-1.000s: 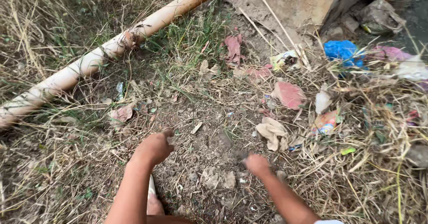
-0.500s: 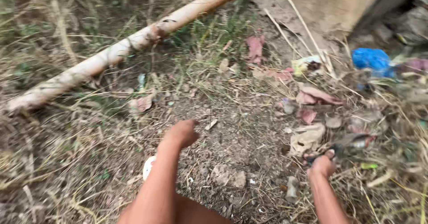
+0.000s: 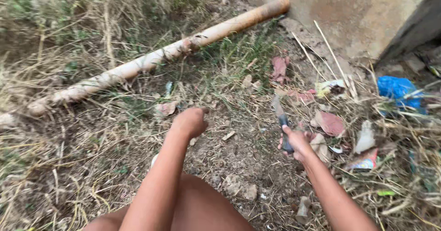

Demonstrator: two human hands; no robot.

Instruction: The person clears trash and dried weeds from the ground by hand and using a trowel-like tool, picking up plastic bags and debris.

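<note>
The right hand had its grip closed tight round a knife, blade pointing up. The left hand hung in a loose, empty fist above the dirt, near a long pipe.

- My right hand grips a knife, blade pointing far.
- My left hand is a fist above bare soil.
- A long pipe lies far left.

We look down on bare dirt and dry grass in daylight. A long pale pipe lies before a concrete wall, with litter scattered at our right.
</note>
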